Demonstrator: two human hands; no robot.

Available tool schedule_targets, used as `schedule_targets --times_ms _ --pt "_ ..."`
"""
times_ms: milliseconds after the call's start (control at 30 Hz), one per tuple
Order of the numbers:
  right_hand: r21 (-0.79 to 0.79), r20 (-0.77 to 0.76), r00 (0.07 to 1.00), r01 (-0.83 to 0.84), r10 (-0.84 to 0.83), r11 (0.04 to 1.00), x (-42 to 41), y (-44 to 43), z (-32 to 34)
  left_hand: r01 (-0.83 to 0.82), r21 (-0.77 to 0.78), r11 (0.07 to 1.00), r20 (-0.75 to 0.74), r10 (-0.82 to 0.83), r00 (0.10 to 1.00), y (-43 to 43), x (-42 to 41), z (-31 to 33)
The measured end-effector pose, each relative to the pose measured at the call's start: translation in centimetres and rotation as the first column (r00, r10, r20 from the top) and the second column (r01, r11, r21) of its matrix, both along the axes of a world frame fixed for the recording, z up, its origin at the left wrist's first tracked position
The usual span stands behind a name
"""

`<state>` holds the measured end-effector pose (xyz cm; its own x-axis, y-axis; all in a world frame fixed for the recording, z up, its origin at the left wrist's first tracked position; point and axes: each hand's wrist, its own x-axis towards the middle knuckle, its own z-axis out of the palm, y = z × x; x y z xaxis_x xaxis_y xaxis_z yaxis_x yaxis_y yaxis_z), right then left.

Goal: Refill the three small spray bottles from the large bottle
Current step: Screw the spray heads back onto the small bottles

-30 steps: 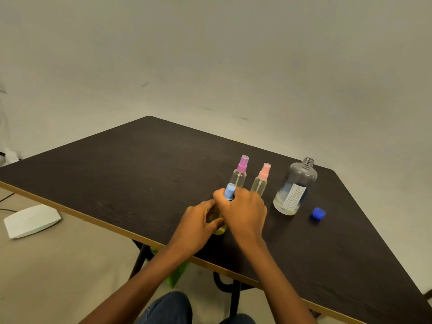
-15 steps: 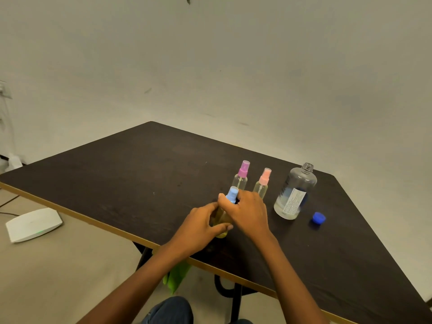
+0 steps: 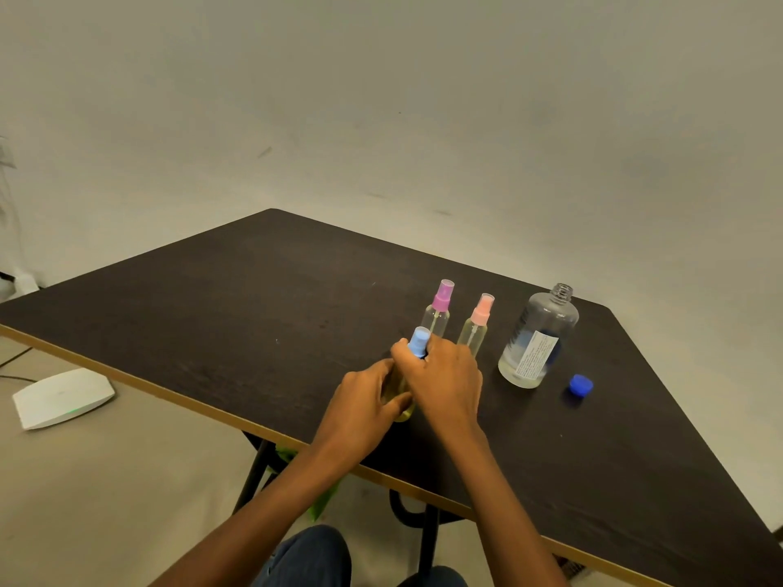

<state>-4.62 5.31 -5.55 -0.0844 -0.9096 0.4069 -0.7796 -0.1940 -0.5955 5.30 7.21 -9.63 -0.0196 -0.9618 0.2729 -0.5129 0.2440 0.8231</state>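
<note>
A small spray bottle with a light blue cap [image 3: 419, 341] stands on the dark table [image 3: 254, 298]. My left hand [image 3: 364, 404] grips its yellowish body, and my right hand [image 3: 440, 379] holds it around the neck just below the cap. Behind it stand a purple-capped spray bottle [image 3: 438, 309] and a pink-capped spray bottle [image 3: 476, 322], both upright with caps on. The large clear bottle [image 3: 538, 341] stands uncapped to the right, with a little liquid at its bottom. Its blue cap [image 3: 580, 384] lies on the table further right.
A white flat device [image 3: 63, 396] with a green light lies on the floor at the left. The table's near edge [image 3: 190, 400] runs diagonally. Black table legs [image 3: 428, 540] and something green [image 3: 322, 502] show beneath it.
Both hands keep hold of the blue-capped bottle; the right hand's fingers have shifted slightly at the cap. The view has moved a little.
</note>
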Motion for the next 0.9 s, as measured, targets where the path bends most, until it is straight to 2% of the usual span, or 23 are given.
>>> schedule_targets --times_ms 267,500,667,700,800,900 --pt "-0.077 -0.026 0.988 0.148 -0.15 0.986 1.0 0.0 -1.0 -0.001 0.007 1.0 0.008 0.001 1.0 -0.1 0.1 -0.2" --pt "-0.145 0.018 0.981 0.192 -0.192 0.971 1.5 0.6 -1.2 0.001 -0.021 1.0 -0.002 -0.001 1.0 0.1 0.0 -0.3" --pt "-0.057 -0.022 0.992 0.124 -0.125 0.991 0.6 1.2 -0.8 0.017 -0.056 0.998 0.03 -0.016 0.999 0.5 0.1 -0.1" --pt "-0.042 0.02 0.995 0.099 -0.099 0.994 0.1 1.4 -0.7 0.027 -0.061 0.998 0.046 -0.024 0.999 0.5 0.3 0.0" --pt "-0.08 0.298 0.949 0.128 -0.099 0.989 -1.8 1.5 -0.4 -0.006 -0.071 0.997 0.121 0.014 0.993 -0.8 1.4 0.6" --pt "-0.04 0.432 0.884 0.215 -0.177 0.976 -4.5 -0.2 -0.2 -0.049 -0.048 0.998 0.146 0.056 0.988 -3.1 2.7 1.2"
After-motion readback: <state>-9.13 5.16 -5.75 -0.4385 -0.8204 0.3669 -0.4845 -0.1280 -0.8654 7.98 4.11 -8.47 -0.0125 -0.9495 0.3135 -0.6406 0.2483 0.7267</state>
